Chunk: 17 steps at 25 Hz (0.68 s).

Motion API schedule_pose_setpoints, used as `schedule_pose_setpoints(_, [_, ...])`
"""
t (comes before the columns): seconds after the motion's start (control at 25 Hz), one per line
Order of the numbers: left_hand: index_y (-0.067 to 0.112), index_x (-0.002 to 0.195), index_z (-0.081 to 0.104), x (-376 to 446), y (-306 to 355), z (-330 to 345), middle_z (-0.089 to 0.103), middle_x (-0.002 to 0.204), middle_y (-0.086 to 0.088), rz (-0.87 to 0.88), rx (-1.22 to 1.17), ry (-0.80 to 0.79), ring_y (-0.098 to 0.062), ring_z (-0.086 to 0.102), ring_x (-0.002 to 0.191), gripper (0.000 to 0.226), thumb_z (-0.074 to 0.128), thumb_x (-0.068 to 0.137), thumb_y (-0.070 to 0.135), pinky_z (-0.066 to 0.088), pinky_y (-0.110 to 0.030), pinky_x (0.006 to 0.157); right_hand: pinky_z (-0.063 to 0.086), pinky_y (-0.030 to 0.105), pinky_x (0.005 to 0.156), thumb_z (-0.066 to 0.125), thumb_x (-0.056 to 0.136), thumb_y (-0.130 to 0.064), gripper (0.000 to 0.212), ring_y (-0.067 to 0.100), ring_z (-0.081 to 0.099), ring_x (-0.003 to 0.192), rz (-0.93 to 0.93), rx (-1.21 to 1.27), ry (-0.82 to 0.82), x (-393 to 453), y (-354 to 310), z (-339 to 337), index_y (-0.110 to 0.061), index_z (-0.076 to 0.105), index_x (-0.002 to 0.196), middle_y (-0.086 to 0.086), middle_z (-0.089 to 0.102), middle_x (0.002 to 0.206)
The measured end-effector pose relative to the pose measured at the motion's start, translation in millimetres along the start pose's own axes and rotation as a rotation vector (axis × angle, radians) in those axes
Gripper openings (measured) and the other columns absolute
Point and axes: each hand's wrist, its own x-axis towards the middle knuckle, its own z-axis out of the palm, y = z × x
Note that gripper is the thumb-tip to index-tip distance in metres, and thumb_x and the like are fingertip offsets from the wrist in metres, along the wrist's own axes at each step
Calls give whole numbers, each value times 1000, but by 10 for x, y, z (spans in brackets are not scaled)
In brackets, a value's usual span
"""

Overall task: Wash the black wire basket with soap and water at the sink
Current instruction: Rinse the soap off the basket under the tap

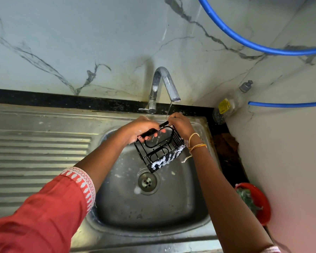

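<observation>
The black wire basket (160, 151) hangs tilted over the steel sink bowl (181, 203), with white soap foam clinging to its lower side. My left hand (142, 129) grips its top rim on the left. My right hand (180, 125) holds the far right corner of the rim. A thin stream of water falls from the steel tap (164, 84) onto the rim between my hands. The drain (147, 182) lies below the basket, with a few foam specks near it.
A ribbed draining board (36, 157) stretches to the left of the bowl. A clear soap bottle (230, 103) with a pump stands in the back right corner. A red bowl (259, 203) with a green scrubber sits at the right. Blue hoses (244, 42) cross the wall.
</observation>
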Motion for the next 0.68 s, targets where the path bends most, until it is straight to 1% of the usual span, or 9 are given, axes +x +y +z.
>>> schedule_pose_setpoints(0.12, [8,92,76,-1,66,41,62,61,0,0,40,84,-10,39,40,21,60,85,21,19,-14,36,35,17,58,50,80,6,25,11,41,65,14,-14,-6,18,-25,-23,-10,48,61,2,46,68])
schedule_pose_setpoints(0.2, [5,89,75,-13,126,87,63,60,-1,14,98,141,-10,44,37,24,62,85,25,21,-13,37,33,22,59,51,77,3,20,11,41,66,33,-44,-26,40,-60,-35,-12,48,63,1,48,69])
schedule_pose_setpoints(0.28, [0,83,73,9,183,114,65,54,-1,40,114,187,-9,51,33,33,65,87,32,25,-12,33,32,22,58,53,75,-3,16,10,41,64,49,-86,-57,62,-122,-40,-13,48,64,0,48,69])
schedule_pose_setpoints(0.36, [0,77,70,41,251,91,65,48,-1,39,156,207,-11,57,34,46,67,85,45,30,-13,32,29,18,52,52,81,1,24,8,38,60,66,-129,-90,84,-192,-46,-14,46,64,-2,45,65])
schedule_pose_setpoints(0.44, [3,76,73,67,302,24,69,56,-4,-16,257,175,-17,63,42,53,64,82,54,32,-16,37,27,14,47,50,85,2,29,6,35,56,77,-183,-134,89,-259,-64,-16,44,63,-4,41,63])
schedule_pose_setpoints(0.48, [4,79,73,69,314,-24,70,61,-5,-46,269,127,-18,64,46,51,63,84,53,33,-16,39,26,15,48,49,86,2,30,6,35,56,76,-219,-159,85,-285,-73,-16,44,63,-4,40,63])
schedule_pose_setpoints(0.56, [6,84,72,76,322,-123,72,67,-5,-72,236,14,-18,65,50,42,58,90,45,38,-17,40,26,15,48,49,87,2,30,5,35,57,71,-255,-189,86,-327,-85,-17,44,63,-4,40,64])
schedule_pose_setpoints(0.6, [8,86,72,71,323,-161,72,68,-4,-74,214,-30,-17,66,50,38,55,93,42,39,-17,40,28,13,45,49,86,2,30,6,35,56,81,-241,-183,87,-341,-92,-17,45,64,-5,41,64])
schedule_pose_setpoints(0.68, [11,88,71,81,312,-203,73,70,-2,-70,200,-76,-16,67,52,30,55,94,34,39,-17,41,26,11,35,50,85,3,28,9,34,53,116,-193,-152,86,-362,-107,-17,48,65,-4,42,62])
